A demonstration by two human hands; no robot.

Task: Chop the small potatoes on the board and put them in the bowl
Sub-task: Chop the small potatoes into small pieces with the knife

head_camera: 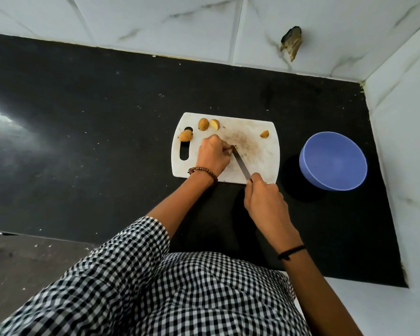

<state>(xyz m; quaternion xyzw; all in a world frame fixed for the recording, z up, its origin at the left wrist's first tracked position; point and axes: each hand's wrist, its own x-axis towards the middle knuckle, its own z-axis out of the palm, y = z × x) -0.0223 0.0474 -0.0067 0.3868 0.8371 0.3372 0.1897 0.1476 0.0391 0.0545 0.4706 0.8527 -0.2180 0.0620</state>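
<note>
Clamping the left hand (212, 154) over a mostly hidden potato piece (233, 147) to steady it on the board (257, 151), gripping the knife (241, 166) in the right hand (264, 197), keeping spare potatoes (203, 124) along the far edge and the bowl (335, 161) handy, just right.

The surface (83, 117) is black and glossy, with a patch of glare at its left and pale specks (98, 143) scattered across it. A white board (260, 151), stained brown in the middle and with a slot at its left end, lies flat toward the right. A blue bowl (335, 163) stands upright just right of the board, apart from it, near the tiled side wall (403, 141).
</note>
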